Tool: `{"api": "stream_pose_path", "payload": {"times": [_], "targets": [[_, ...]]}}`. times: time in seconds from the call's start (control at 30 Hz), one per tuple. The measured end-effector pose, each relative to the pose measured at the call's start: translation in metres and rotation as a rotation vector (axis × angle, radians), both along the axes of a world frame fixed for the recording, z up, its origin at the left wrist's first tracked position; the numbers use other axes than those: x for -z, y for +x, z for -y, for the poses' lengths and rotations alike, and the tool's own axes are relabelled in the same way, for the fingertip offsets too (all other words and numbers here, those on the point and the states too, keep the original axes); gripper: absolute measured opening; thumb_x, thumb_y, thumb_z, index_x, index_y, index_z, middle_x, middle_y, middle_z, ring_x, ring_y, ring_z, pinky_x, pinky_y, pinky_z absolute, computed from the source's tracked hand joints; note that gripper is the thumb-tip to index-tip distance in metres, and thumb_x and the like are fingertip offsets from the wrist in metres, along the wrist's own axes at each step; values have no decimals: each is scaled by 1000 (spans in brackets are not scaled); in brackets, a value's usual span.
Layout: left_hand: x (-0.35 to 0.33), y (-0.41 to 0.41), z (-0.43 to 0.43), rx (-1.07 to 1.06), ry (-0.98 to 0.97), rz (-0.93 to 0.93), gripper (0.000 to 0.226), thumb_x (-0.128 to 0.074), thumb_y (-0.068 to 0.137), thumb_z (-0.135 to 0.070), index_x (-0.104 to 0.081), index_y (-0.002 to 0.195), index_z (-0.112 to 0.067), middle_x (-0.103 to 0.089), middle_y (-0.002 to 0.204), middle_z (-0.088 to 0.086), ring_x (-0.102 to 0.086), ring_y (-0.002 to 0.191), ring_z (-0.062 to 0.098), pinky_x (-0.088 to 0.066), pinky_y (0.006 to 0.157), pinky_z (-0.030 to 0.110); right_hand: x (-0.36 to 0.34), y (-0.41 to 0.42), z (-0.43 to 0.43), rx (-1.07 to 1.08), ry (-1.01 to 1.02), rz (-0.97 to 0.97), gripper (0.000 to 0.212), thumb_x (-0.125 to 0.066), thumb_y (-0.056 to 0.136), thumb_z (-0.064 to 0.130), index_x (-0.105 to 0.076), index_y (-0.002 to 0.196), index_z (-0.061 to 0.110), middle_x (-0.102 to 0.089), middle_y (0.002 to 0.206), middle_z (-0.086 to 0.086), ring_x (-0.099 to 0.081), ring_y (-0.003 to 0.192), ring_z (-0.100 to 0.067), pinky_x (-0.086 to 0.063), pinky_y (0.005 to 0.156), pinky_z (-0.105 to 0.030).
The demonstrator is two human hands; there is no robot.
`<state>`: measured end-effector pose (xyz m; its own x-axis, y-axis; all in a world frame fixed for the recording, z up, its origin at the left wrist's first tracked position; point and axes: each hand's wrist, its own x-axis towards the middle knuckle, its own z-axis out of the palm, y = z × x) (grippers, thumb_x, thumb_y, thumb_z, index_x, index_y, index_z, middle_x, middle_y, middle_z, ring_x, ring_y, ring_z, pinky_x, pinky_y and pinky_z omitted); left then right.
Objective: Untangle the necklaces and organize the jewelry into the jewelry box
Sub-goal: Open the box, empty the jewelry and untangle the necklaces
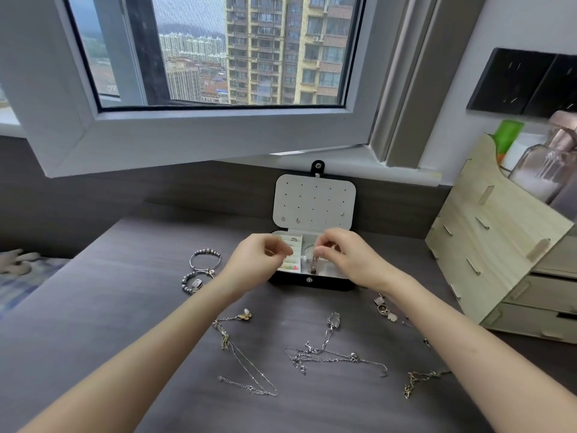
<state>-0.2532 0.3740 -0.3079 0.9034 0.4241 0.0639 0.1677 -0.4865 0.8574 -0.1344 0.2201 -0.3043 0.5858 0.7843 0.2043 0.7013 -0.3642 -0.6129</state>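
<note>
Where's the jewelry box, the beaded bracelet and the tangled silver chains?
jewelry box (313, 200): head view, on its open white lid.
beaded bracelet (205, 251): head view, on its top beads.
tangled silver chains (310, 352): head view, on the knotted middle.

A high-rise home: white-framed window (203, 126) onto tower blocks (281, 48) beyond the right hand (346, 254); pale plywood drawer organiser (499, 245) to its right.

Readable text: none anywhere in view.
Jewelry box (312, 281): plain front wall with a snap, no lettering.
Green bottle (509, 135): blurred, nothing legible.
Black wall panel (524, 82): only small pale marks, too small to read.
Wooden organizer (487, 245): bare wood, no label.
</note>
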Motion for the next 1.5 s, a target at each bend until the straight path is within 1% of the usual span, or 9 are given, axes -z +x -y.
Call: {"api": "stream_pose_path", "payload": {"times": [0.2,0.3,0.4,0.73,0.87,1.0,1.27,1.4,1.5], "targets": [[1,17,11,140,-170,-8,22,-65,80,-3,-66,101,-11,-69,103,5,-65,96,15,-52,90,31,-12,-7,0,44,128,-202,14,-52,94,10,-57,82,14,-64,76,0,-52,57,-1,-45,60,-17],[3,26,17,189,-67,-37,19,-71,76,-19,-69,93,-12,-69,86,-2,-64,83,11,-50,78,29,-17,-10,-3,63,183,-246,16,-51,94,6,-54,80,13,-61,70,1,-51,50,2,-43,55,-15],[-1,29,21,196,-36,-34,9,-70,81,-19,-67,81,-10,-62,69,-4,-53,65,5,-40,64,21,-22,-11,-5,76,221,-262,11,-50,95,4,-54,85,8,-59,68,1,-52,47,5,-43,52,-13],[-24,6,21,330,-430,41,8,-57,93,-10,-64,96,-8,-72,82,6,-66,84,17,-54,87,30,-41,-28,8,51,332,-291,13,-53,93,3,-57,82,9,-63,66,-2,-54,52,-3,-46,55,-19],[-29,-24,26,379,-395,11,21,-56,94,-15,-61,109,-2,-72,83,7,-66,83,14,-51,82,27,-46,-56,19,20,346,-317,12,-54,94,5,-57,83,9,-62,67,-2,-52,55,-9,-46,57,-21],[-26,-67,34,377,-450,11,16,-56,93,-8,-60,103,3,-68,79,12,-64,74,19,-53,81,32,-40,-96,33,-9,309,-389,11,-55,93,6,-57,83,10,-62,67,-3,-52,53,-7,-45,55,-20],[2,-158,35,334,-253,-176,10,-52,96,-15,-60,96,-8,-71,74,10,-62,65,17,-46,68,27,4,-172,36,-73,181,-549,12,-55,92,3,-55,82,9,-61,61,3,-54,51,-5,-42,52,-21],[11,-187,27,198,-138,-229,13,-47,98,-18,-55,92,-9,-69,68,11,-59,57,19,-43,54,21,26,-202,13,-89,124,-476,17,-55,93,8,-51,78,17,-61,62,4,-55,53,-8,-41,52,-18],[15,-198,14,118,-21,-273,15,-45,99,-23,-52,93,-11,-69,64,9,-60,55,21,-51,60,30,38,-216,-9,-85,78,-353,19,-54,93,15,-49,77,23,-65,66,1,-57,56,-9,-51,63,-32]]}}
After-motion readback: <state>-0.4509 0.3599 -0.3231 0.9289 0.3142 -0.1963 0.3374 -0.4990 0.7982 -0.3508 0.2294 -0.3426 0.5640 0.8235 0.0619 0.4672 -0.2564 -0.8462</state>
